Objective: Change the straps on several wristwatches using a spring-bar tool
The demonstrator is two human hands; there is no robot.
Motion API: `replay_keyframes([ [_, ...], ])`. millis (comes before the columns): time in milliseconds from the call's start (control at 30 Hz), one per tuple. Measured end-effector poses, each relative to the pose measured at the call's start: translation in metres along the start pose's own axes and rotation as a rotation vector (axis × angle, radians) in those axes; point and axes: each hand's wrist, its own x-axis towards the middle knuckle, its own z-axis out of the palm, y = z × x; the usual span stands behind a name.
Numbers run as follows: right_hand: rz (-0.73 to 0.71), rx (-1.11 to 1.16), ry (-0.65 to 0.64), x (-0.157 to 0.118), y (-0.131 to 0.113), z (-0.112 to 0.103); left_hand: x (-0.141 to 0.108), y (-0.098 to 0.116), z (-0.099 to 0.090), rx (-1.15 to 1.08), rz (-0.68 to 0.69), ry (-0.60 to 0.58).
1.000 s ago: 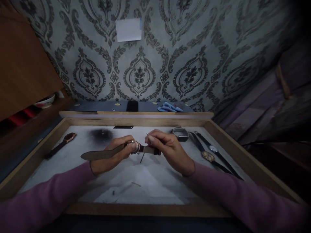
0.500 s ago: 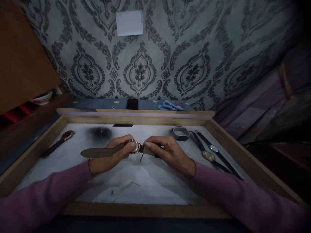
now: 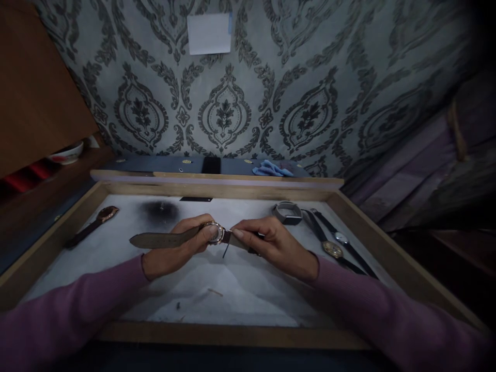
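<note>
A wristwatch with a round metal case is held above the white-bottomed tray, one strap piece stretching out to the left. My left hand is closed round the case, thumb on top. On the other side my right hand pinches the brown strap close to the case. A thin dark pin-like piece hangs below the joint of case and strap; what it belongs to is unclear.
The wooden-framed tray surrounds the work. At its left lies a brown-strapped watch. On the right are a grey-banded watch, a gold-faced watch and a silver watch. A blue cloth sits behind the frame.
My right hand has shifted slightly to the right along the strap. My left hand still holds the watch case in nearly the same place.
</note>
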Motion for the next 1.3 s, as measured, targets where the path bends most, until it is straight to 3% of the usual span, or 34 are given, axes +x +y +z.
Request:
replay_keyframes([
  [1300, 0.021, 0.037, -0.039, -0.0004, 0.0080, 0.0022, 0.0004, -0.0008, 0.0009, -0.007, 0.002, -0.013],
])
